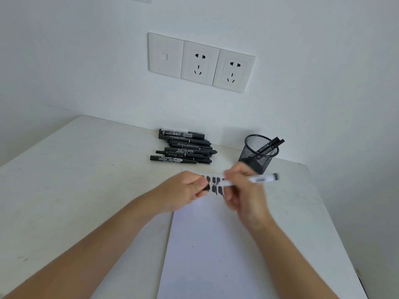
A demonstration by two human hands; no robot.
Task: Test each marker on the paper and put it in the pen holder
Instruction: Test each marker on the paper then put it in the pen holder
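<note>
A person's two hands meet over the far end of a sheet of paper (216,244) on a white table (86,169). The right hand (241,190), blurred, has its fingers curled round a white marker (259,179), which lies nearly level with its dark-ringed end pointing right, toward the holder (254,160). The marker's other end is hidden among the fingers. The left hand (183,188), just beside the right, pinches a small black piece (206,187) between thumb and fingertips; the blur leaves it unclear what the piece is. Two rows of short black strokes (217,184) show on the paper between and under the hands. Beyond the paper, a pile (183,147) of black markers lies stacked sideways near the wall. To its right stands the black mesh holder, upright, with two black markers (269,145) leaning against its right rim. On the white wall above, three white plates (216,65) sit side by side, two of them power sockets.
</note>
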